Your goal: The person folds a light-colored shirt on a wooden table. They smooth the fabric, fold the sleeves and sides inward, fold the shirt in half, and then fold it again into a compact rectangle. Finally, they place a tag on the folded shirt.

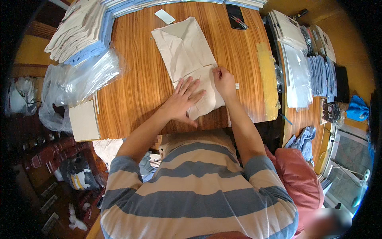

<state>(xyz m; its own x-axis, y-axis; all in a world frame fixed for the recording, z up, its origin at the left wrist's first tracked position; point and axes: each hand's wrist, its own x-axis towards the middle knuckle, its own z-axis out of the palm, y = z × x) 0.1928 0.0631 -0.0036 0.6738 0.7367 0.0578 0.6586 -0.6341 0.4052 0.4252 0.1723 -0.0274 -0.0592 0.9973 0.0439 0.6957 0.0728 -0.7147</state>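
A wide wooden table point(135, 91) with a strong orange grain fills the middle of the room, and a second wooden surface point(303, 119) runs along its right side. The person stands at the near edge in a grey-and-tan striped T-shirt point(199, 191), both forearms reaching forward over the wood.

The biggest thing on the table is a beige shirt point(185, 51), folded into a long rectangle and lying slightly tilted in the centre, its near end under the hands. At the far left corner sits a stack of folded garments point(81, 32), beige on top and light blue beneath. Just in front of that stack lies a heap of clear plastic bags point(79, 75), and nearer the edge a flat cardboard sheet point(84, 120). On the right-hand surface are flat packed bags point(296, 75) and a row of folded blue garments point(320, 75).

The left hand point(185, 99) lies flat, fingers spread, pressing the shirt's near end down, gripping nothing. The right hand point(224, 81) sits just beside it at the shirt's right edge, fingertips pinched together on the fabric fold. A dark phone point(235, 16) rests at the far edge, and a small white card point(164, 16) lies just beyond the shirt.
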